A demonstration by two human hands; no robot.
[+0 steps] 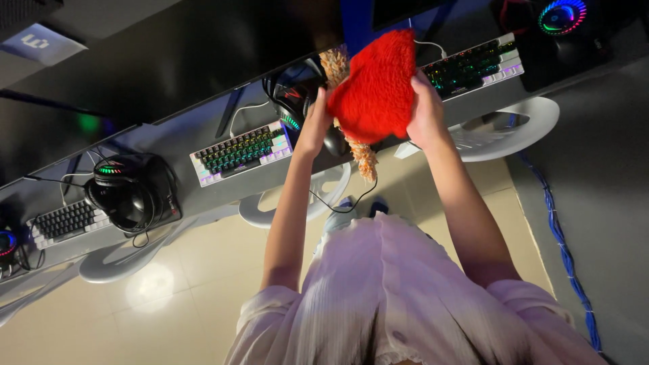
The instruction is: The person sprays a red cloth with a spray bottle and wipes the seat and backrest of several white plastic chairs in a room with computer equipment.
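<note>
Dim gaming room, long dark desk (169,88) with lit keyboards (240,150) and headsets (125,192): I log both hands raised above it, left hand (316,122) and right hand (426,108) fingers clamped on a red fluffy cloth (375,84), one at each side.

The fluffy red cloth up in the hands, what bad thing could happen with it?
The red cloth, gripped by the left hand and right hand, trails a tan fringe that might snag the headset or its cable just beneath. Swung lower, it could also brush the lit keyboard and press keys.
</note>
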